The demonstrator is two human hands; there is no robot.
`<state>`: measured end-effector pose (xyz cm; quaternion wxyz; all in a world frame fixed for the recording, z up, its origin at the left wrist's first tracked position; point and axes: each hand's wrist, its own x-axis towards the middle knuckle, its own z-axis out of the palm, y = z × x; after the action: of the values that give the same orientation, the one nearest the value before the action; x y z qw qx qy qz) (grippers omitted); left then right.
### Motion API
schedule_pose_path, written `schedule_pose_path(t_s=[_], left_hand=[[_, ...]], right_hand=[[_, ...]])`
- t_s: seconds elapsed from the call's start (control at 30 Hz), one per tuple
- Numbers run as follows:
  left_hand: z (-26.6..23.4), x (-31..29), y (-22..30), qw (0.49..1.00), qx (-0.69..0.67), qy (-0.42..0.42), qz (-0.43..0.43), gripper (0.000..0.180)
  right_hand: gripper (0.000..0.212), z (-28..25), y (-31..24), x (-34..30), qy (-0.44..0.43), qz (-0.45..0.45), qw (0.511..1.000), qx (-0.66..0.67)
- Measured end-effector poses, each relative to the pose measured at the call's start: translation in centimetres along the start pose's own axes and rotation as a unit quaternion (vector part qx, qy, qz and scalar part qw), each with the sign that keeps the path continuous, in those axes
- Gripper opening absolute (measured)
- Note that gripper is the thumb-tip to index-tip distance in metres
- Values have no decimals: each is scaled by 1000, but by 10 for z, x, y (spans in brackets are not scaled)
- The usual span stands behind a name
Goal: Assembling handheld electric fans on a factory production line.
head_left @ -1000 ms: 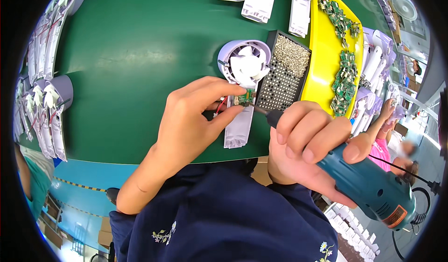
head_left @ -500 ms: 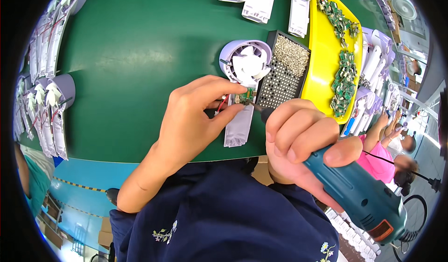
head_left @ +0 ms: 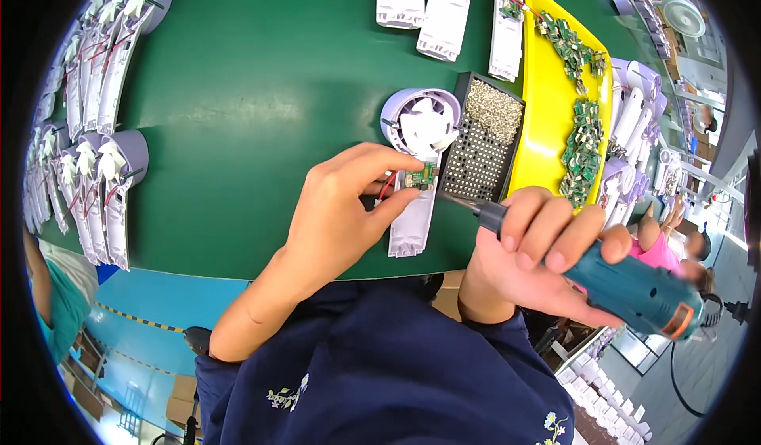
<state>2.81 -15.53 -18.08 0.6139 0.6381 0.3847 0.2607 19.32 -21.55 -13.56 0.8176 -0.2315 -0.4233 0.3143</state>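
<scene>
My left hand (head_left: 333,215) has its thumb and forefinger closed about a small green circuit board (head_left: 420,177). The board sits on the handle part of a lilac-white handheld fan shell (head_left: 411,227). Above it the round head of the shell holds a white fan blade (head_left: 426,126), and red and black wires (head_left: 386,185) run beside the board. My right hand (head_left: 547,255) is wrapped round a teal electric screwdriver (head_left: 634,290). Its bit points left, close to the near edge of the screw tray and apart from the board.
A black screw tray (head_left: 476,159) with heaped small screws stands right of the fan. Beyond it, a yellow tray (head_left: 547,120) holds many circuit boards. More fan shells (head_left: 444,21) lie at the back; others (head_left: 115,207) line the left. Co-workers sit at both sides.
My right hand has drawn the screwdriver's tip away from the board, rightward and down, and tilted the tool flatter. My left hand stays at the board. The whole view has shifted slightly.
</scene>
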Motion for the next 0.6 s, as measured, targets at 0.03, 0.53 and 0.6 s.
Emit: schedule_pose_path(t_s=[0.03,0.53,0.6], left_hand=[[0,-1,-1,1000,2,0,0,29],[-11,-46,12,989,-119,45,-73,31],[-9,-45,17,994,-79,59,-51,33]], right_hand=[[68,-4,0,-2,-6,18,1000,1],[37,11,-14,-48,204,492,836,-134],[40,12,-15,-52,168,503,835,-149]])
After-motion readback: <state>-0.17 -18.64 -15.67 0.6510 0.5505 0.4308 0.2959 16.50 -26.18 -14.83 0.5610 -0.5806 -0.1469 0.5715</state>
